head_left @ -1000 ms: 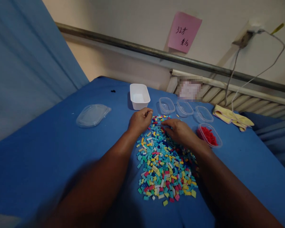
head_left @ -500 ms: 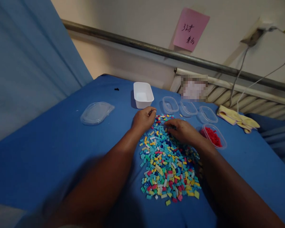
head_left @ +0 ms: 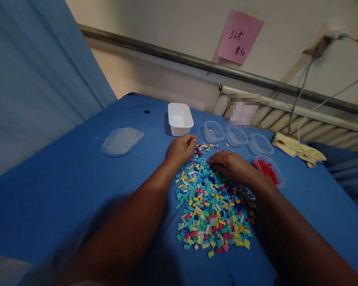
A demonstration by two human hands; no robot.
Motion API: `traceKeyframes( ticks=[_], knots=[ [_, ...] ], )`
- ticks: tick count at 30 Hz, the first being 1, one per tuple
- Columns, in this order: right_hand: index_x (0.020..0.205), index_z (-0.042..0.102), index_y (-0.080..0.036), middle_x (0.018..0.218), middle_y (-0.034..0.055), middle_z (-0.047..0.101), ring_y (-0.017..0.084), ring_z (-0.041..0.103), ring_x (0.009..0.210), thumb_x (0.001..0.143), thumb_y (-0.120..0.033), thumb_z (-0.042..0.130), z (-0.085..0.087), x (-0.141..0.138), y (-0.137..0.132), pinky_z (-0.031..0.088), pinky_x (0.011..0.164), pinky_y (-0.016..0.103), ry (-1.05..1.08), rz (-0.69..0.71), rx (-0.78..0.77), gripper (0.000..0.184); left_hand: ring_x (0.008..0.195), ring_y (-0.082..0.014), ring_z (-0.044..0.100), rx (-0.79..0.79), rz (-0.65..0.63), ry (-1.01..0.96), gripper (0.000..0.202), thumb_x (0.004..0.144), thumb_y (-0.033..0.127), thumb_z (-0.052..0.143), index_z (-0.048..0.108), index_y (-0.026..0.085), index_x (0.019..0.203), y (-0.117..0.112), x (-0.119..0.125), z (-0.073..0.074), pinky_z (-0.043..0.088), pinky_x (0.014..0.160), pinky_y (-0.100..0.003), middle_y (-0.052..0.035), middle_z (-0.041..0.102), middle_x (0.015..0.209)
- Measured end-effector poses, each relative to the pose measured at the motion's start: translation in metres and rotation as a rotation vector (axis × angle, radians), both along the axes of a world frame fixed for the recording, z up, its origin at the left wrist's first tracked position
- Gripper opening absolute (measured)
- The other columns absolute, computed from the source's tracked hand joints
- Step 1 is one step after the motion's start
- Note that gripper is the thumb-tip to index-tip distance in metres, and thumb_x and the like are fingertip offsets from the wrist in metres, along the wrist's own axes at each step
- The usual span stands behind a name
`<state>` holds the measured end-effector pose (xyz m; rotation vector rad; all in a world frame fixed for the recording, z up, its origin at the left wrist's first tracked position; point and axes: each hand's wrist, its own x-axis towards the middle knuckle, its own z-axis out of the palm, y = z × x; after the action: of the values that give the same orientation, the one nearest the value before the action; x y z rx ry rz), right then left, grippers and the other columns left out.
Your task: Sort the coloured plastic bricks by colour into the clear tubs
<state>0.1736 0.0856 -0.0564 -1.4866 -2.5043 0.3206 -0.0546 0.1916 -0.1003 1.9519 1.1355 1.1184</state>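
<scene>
A heap of small coloured bricks (head_left: 210,206), mostly turquoise with yellow, pink, red and white, lies on the blue cloth (head_left: 77,186). My left hand (head_left: 180,150) rests at the heap's far left edge, fingers curled into a loose fist; what they hold is hidden. My right hand (head_left: 229,165) lies palm down on the far part of the heap, fingertips pinched together among the bricks. Just right of that hand stands a clear tub holding red bricks (head_left: 268,171).
Beyond the heap stand a white rectangular tub (head_left: 180,118) and three clear oval tubs (head_left: 213,131). A clear lid (head_left: 121,141) lies at the left. A yellow cloth (head_left: 298,150) sits at the right, a pink note (head_left: 240,36) on the wall, a blue curtain (head_left: 32,79) at the left.
The view shifted slightly. My right hand has drawn a little nearer to me over the heap, its fingers closing; the left hand stays curled in place.
</scene>
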Motion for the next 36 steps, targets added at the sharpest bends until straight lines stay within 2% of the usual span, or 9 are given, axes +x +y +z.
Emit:
traceKeyframes(
  ticks=[4, 7, 11, 16, 20, 25, 28, 31, 36],
  knots=[
    [0.115, 0.086, -0.024, 0.116, 0.0068, 0.085, 0.025, 0.077, 0.109, 0.099, -0.009, 0.060, 0.001, 0.001, -0.002, 0.056, 0.103, 0.038, -0.018, -0.010, 0.006, 0.034, 0.092, -0.0229, 0.075, 0.009, 0.000, -0.002, 0.025, 0.102, 0.034, 0.060, 0.081, 0.023, 0.110, 0.000, 0.000, 0.000, 0.054, 0.083, -0.036, -0.0027, 0.081, 0.097],
    [0.124, 0.083, -0.022, 0.120, 0.0096, 0.084, 0.026, 0.075, 0.113, 0.102, -0.015, 0.059, 0.003, -0.004, 0.000, 0.054, 0.104, 0.037, -0.001, -0.083, 0.053, 0.033, 0.090, -0.0224, 0.075, 0.023, 0.004, 0.000, 0.025, 0.102, 0.036, 0.061, 0.081, 0.024, 0.110, 0.000, -0.001, -0.002, 0.052, 0.079, -0.036, -0.0014, 0.081, 0.095],
    [0.125, 0.081, -0.019, 0.120, 0.0111, 0.082, 0.025, 0.074, 0.112, 0.103, -0.016, 0.060, 0.006, -0.023, 0.017, 0.053, 0.100, 0.033, 0.059, -0.176, 0.096, 0.031, 0.088, -0.0216, 0.074, 0.023, 0.010, -0.004, 0.024, 0.102, 0.035, 0.061, 0.082, 0.024, 0.109, 0.001, 0.000, -0.003, 0.051, 0.077, -0.035, -0.0012, 0.080, 0.094],
    [0.118, 0.082, -0.019, 0.120, 0.0113, 0.081, 0.024, 0.073, 0.113, 0.105, -0.015, 0.056, 0.008, -0.048, 0.047, 0.051, 0.098, 0.030, -0.101, -0.112, 0.030, 0.030, 0.092, -0.0234, 0.075, 0.021, 0.008, 0.019, 0.025, 0.103, 0.034, 0.060, 0.081, 0.023, 0.111, 0.000, 0.000, -0.002, 0.052, 0.079, -0.035, -0.0032, 0.082, 0.098],
    [0.113, 0.083, -0.019, 0.113, 0.0125, 0.082, 0.025, 0.075, 0.106, 0.104, -0.016, 0.056, 0.011, -0.050, 0.055, 0.050, 0.091, 0.030, -0.213, -0.092, -0.018, 0.028, 0.096, -0.0244, 0.076, 0.011, 0.000, 0.032, 0.025, 0.103, 0.034, 0.060, 0.081, 0.024, 0.112, -0.001, 0.000, -0.001, 0.054, 0.083, -0.036, -0.0036, 0.082, 0.102],
    [0.110, 0.084, -0.020, 0.113, 0.0130, 0.083, 0.026, 0.076, 0.098, 0.101, -0.016, 0.061, 0.011, -0.050, 0.054, 0.049, 0.083, 0.030, -0.258, -0.097, -0.051, 0.025, 0.093, -0.0235, 0.075, 0.002, 0.006, 0.046, 0.025, 0.103, 0.034, 0.060, 0.081, 0.024, 0.112, -0.003, 0.000, 0.002, 0.052, 0.079, -0.035, -0.0027, 0.082, 0.099],
    [0.104, 0.084, -0.018, 0.109, 0.0151, 0.084, 0.026, 0.077, 0.096, 0.099, -0.014, 0.061, 0.013, -0.057, 0.052, 0.049, 0.082, 0.030, -0.269, -0.123, -0.049, 0.024, 0.091, -0.0234, 0.075, 0.005, 0.008, 0.047, 0.025, 0.103, 0.034, 0.060, 0.081, 0.023, 0.112, -0.003, 0.000, 0.002, 0.051, 0.078, -0.034, -0.0029, 0.082, 0.099],
    [0.107, 0.084, -0.018, 0.110, 0.0138, 0.084, 0.026, 0.077, 0.098, 0.098, -0.013, 0.060, 0.017, -0.059, 0.047, 0.050, 0.083, 0.030, -0.253, -0.144, -0.038, 0.026, 0.091, -0.0231, 0.075, 0.017, 0.001, 0.021, 0.024, 0.102, 0.033, 0.060, 0.081, 0.023, 0.109, -0.003, 0.000, 0.002, 0.051, 0.078, -0.034, -0.0027, 0.082, 0.097],
    [0.110, 0.084, -0.021, 0.112, 0.0084, 0.085, 0.023, 0.078, 0.099, 0.097, -0.016, 0.061, 0.025, -0.024, 0.011, 0.054, 0.089, 0.030, 0.003, -0.216, 0.071, 0.027, 0.088, -0.0225, 0.074, 0.012, 0.011, 0.025, 0.024, 0.102, 0.035, 0.060, 0.080, 0.024, 0.110, -0.002, -0.002, -0.001, 0.051, 0.076, -0.034, -0.0013, 0.080, 0.093]
  ],
)
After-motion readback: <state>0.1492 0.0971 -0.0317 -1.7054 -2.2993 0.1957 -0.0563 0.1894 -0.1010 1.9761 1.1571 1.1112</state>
